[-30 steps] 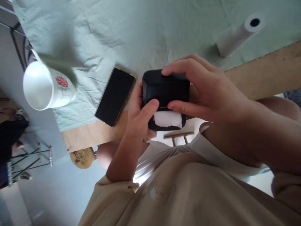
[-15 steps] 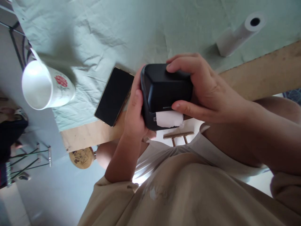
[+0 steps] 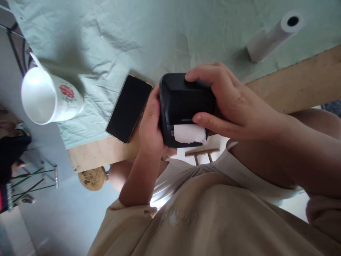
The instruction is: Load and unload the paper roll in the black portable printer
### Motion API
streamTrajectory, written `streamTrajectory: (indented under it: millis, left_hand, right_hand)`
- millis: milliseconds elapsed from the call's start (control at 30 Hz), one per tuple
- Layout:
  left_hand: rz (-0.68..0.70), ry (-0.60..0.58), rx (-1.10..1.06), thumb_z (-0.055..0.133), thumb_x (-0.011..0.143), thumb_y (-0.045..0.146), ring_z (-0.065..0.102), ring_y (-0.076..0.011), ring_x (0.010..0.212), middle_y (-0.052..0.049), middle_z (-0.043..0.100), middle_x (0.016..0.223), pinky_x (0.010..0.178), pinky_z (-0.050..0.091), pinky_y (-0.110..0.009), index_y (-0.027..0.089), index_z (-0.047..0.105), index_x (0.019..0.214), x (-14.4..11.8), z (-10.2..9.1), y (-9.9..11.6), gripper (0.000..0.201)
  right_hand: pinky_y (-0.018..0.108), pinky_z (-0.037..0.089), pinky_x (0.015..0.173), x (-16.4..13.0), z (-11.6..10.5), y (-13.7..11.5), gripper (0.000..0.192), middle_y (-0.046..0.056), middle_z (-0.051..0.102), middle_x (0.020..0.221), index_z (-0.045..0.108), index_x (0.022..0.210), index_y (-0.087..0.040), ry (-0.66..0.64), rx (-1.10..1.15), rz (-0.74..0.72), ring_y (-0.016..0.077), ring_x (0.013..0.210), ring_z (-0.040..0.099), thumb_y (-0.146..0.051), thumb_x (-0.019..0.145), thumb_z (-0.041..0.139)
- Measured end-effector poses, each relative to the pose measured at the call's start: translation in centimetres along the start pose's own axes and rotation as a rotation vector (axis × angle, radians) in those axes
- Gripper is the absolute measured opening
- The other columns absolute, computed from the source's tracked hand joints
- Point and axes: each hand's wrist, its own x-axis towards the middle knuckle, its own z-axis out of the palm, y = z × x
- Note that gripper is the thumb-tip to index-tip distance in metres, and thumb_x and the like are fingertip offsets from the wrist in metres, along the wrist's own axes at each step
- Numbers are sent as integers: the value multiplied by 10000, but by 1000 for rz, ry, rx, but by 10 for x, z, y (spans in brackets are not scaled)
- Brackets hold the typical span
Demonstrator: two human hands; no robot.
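Observation:
A black portable receipt printer (image 3: 186, 103) is held between both hands above the table's front edge. From its slot on the near side sticks a torn strip of white paper (image 3: 189, 133). My left hand (image 3: 151, 129) wraps the printer's left side, its thumb along the edge and the other fingers mostly hidden beneath. My right hand (image 3: 229, 96) grips the right side, index finger on the top and thumb by the lettering near the paper. Just left of my left hand, a dark-screened smartphone (image 3: 129, 108) lies on the cloth.
A white mug (image 3: 52, 96) with a red flower stands at the left on the green tablecloth (image 3: 149, 32). At the upper right stands a white paper roll (image 3: 275, 37). The bare wooden table edge (image 3: 298, 81) runs along the front. A round stool (image 3: 93, 178) is below left.
The printer and my right hand have shifted slightly left, and the printer is turned a little. Both hands keep their grip. The view has moved slightly.

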Motion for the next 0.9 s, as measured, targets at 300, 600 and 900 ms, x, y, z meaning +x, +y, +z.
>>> streamTrajectory:
  millis: [300, 600, 900]
  left_hand:
    - [100, 62, -108, 616, 924, 574, 476, -228, 1447, 5, 655, 1367, 1315, 289, -432, 277, 717, 1162, 1, 3, -3, 394]
    - [122, 66, 51, 601, 951, 512, 580, -213, 1307, 34, 729, 1197, 1210, 432, -336, 279, 737, 1090, -2, 5, 10, 304]
    - [40, 22, 118, 522, 951, 620, 476, -268, 1458, 82, 656, 1359, 1272, 375, -491, 370, 677, 1145, 0, -12, -4, 352]
  right_hand:
    - [246, 567, 1002, 0, -2, -4, 504, 62, 550, 1365, 434, 1392, -232, -9, 9, -18, 123, 1272, 552, -495, 966, 481]
    - [171, 567, 940, -3, 0, -3, 560, 76, 542, 1385, 443, 1421, -139, 28, -25, -55, 80, 1265, 550, -494, 989, 462]
    - [166, 543, 1034, -3, -8, -8, 582, 36, 494, 1440, 375, 1459, -130, -84, -30, -6, 77, 1318, 508, -512, 1019, 365]
